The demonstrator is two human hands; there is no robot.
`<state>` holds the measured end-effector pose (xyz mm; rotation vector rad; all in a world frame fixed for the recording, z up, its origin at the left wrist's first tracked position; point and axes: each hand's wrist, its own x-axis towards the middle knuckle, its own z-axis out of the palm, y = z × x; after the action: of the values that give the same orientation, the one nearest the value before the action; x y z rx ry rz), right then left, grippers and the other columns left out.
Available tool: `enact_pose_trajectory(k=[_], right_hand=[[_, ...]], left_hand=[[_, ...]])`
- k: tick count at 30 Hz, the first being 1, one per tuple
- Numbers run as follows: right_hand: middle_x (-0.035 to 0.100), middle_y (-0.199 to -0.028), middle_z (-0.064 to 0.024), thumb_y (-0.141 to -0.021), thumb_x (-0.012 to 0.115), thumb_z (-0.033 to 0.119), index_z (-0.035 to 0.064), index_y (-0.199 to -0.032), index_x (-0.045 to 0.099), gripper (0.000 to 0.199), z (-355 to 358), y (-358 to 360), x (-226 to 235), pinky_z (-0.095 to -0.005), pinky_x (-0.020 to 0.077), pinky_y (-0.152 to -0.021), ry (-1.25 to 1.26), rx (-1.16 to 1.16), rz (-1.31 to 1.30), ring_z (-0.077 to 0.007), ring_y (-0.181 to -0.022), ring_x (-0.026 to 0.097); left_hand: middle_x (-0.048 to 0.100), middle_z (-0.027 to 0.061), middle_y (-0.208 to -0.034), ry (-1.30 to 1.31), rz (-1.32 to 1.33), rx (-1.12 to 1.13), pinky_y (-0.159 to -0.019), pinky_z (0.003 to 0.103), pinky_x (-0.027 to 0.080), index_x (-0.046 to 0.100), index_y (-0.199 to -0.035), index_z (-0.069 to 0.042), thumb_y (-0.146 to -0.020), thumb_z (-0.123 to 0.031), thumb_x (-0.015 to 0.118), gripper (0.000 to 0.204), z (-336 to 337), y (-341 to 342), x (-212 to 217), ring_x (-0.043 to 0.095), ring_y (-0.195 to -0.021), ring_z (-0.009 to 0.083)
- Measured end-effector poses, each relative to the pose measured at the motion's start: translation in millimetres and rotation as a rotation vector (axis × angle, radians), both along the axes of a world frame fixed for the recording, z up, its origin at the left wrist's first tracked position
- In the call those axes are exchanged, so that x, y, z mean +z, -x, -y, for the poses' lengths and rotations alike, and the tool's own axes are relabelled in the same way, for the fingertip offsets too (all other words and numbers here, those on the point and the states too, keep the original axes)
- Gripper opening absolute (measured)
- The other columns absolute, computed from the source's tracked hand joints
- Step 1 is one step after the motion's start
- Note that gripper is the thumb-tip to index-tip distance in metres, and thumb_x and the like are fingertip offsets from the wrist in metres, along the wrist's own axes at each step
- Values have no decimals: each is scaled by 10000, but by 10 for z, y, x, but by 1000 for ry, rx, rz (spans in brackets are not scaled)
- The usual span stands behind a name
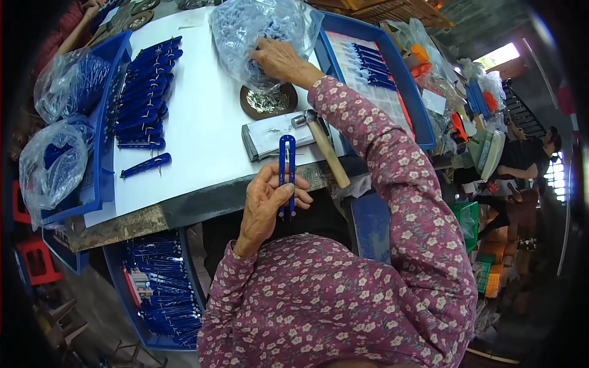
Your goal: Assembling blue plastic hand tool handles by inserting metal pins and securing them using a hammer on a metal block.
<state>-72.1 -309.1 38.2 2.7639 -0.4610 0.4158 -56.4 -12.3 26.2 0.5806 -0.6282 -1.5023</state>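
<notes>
Just off the table's near edge, my left hand (264,205) is closed around a blue piece with two parallel legs (287,150), joined in a curve at the top, metal showing between them. At the far middle, my right hand (279,60) reaches into a clear plastic bag (230,30) of pale bluish small parts. Its fingers are bent; what they pinch is hidden. Below that hand stands a round brown dish (245,103) of small silvery metal bits. A hammer (328,153) with a wooden handle rests across a pale-topped block (261,138).
Many similar blue pieces (144,98) lie stacked on the white table cover (196,116), one apart (146,165). Blue trays flank it, left (107,135) and right (423,126). Below stands a full blue crate (138,334). Another person's arm (76,27) shows top left; another person (527,165) is far right.
</notes>
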Motion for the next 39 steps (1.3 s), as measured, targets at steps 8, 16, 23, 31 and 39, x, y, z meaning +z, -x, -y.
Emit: enact_pose_trajectory(k=[8,16,23,31,39], right_hand=[[599,-789,-85,-767,601,147,28,-852,624,148,-8,270,215,-275,465,-624,-852,-201,614,-154,-701,570],[536,-717,-12,-834,586,183,7,-834,584,176,-543,746,508,-175,418,-541,-1496,-172,727,-58,-627,504],[545,-728,-16,-839,593,166,-14,-901,576,191,-1113,1078,452,-164,417,-510,-1593,-77,650,-51,-592,508],[547,-704,0,-850,575,168,-9,-895,583,183,-1436,1223,379,-155,429,-513,-1643,-97,597,-37,-589,521],[531,-647,-18,-842,571,202,0,-835,575,201,-1500,1271,355,-157,420,-470,-1573,-116,606,-52,-547,509]], left_hand=[[554,185,-920,1,21,-23,-662,323,546,354,-1150,39,-865,-43,454,314,3,24,71,617,-760,220],[556,175,-956,-10,31,23,-682,311,529,392,-1132,46,-844,-42,484,315,-2,100,41,606,-790,210],[576,146,-911,-81,29,47,-611,259,500,446,-1043,48,-882,-107,456,223,40,107,71,585,-712,155],[584,157,-835,-93,11,61,-495,232,500,430,-1081,54,-901,-186,489,306,82,200,15,592,-602,159],[587,164,-822,-120,17,53,-479,228,509,376,-1181,44,-895,-178,499,382,66,245,4,604,-605,166]])
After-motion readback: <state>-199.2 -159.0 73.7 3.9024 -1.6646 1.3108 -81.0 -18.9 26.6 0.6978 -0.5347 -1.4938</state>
